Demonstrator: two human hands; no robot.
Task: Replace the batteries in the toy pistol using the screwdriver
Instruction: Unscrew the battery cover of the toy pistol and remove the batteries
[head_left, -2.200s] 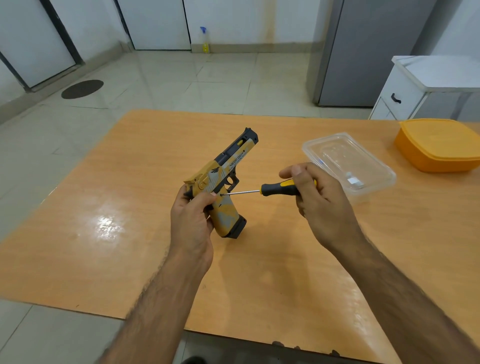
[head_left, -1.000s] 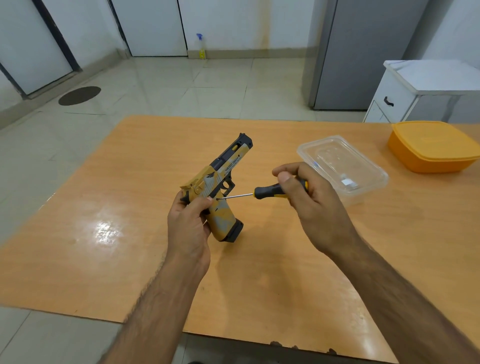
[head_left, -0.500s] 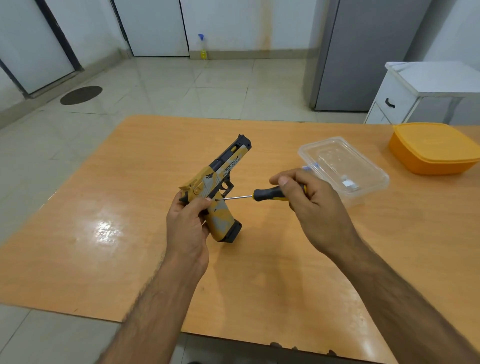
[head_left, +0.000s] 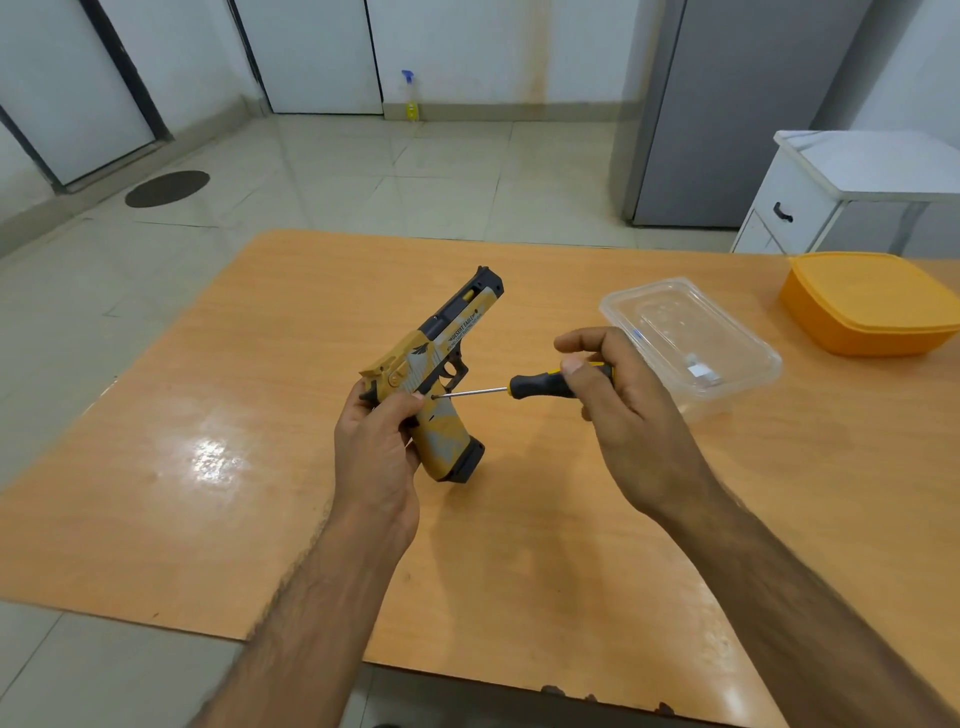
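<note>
Toy pistol (head_left: 435, 379) held above the worktop (head_left: 260, 467) near its middle, muzzle tilted up and far-right, grip pointing down; left hand (head_left: 376, 452) wraps the rear of the frame, fingers curled round it. Screwdriver (head_left: 519, 387) lies almost level, long axis running right to left, tip touching the frame just above the grip; right hand (head_left: 618, 410) pinches the handle, thumb on top, wrist cocked; turning likely comes next. Clear container (head_left: 691, 343) and orange box (head_left: 867, 301) sit far right.
</note>
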